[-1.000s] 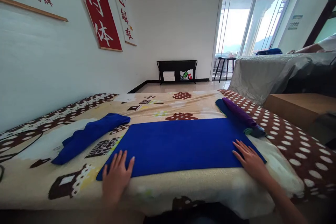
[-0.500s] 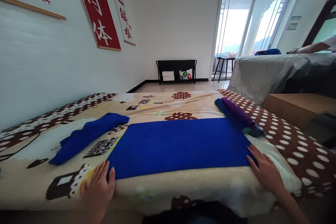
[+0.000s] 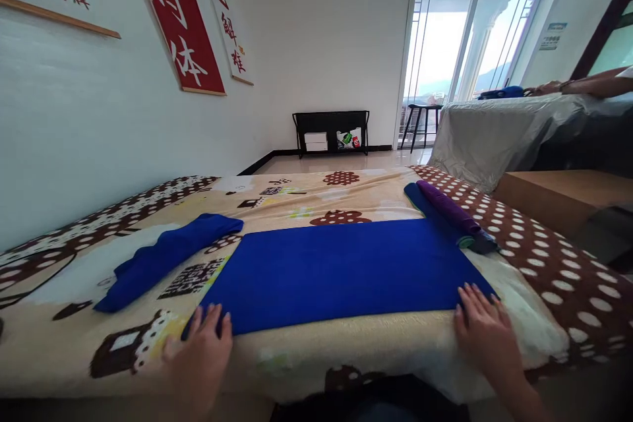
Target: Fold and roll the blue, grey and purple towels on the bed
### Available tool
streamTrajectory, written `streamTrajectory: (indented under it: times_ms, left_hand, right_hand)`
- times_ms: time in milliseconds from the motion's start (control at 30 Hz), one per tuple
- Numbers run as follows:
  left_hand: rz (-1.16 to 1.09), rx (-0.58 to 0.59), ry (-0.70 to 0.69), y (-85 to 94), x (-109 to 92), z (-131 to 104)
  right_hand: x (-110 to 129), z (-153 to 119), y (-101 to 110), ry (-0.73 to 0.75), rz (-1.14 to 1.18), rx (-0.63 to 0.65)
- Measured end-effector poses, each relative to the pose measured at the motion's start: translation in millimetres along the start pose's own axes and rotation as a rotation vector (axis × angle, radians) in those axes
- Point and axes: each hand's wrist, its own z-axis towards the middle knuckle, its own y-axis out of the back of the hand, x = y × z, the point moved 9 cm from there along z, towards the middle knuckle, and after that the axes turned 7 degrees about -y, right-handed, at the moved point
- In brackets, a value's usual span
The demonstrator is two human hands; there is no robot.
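A blue cloth, flat and roughly rectangular, lies spread across the patterned blanket. On its near left corner rest the fingertips of my left hand, fingers apart. My right hand lies on the near right corner with its fingers stretched out. To the left is a crumpled strip of blue cloth. Rolled cloths, a purple one and a dark blue-green one, lie by the far right corner of the flat cloth, partly touching it.
Beyond the blanket stands a black rack with white boxes in it. At right is a table under a plastic sheet, where another person's arm reaches to a blue item. A cardboard box sits before it.
Both my hands have moved inward onto the cloth's near corners; before, they were at its side edges. The other person's arm has reached further left to the blue item.
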Motion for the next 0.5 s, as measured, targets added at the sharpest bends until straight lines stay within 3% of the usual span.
streamTrajectory:
  times_ms: [100, 200, 300, 400, 500]
  left_hand:
    - [-0.031, 0.137, -0.219, -13.7, -77, 11]
    - [-0.172, 0.403, -0.463, -35.2, -167, 21]
    - [-0.245, 0.663, -0.747, -60.9, -245, 26]
    - [-0.229, 0.688, -0.763, -86.0, -285, 54]
    - [-0.211, 0.671, -0.718, -109.8, -306, 82]
  right_hand:
    - [65, 1, 24, 0.153, 0.225, -0.029]
    - [124, 4, 43, 0.218, 0.382, -0.045]
    - [177, 4, 45, 0.264, 0.435, 0.082]
    - [215, 1, 29, 0.258, 0.387, 0.346]
    - [237, 0, 19, 0.236, 0.325, 0.533]
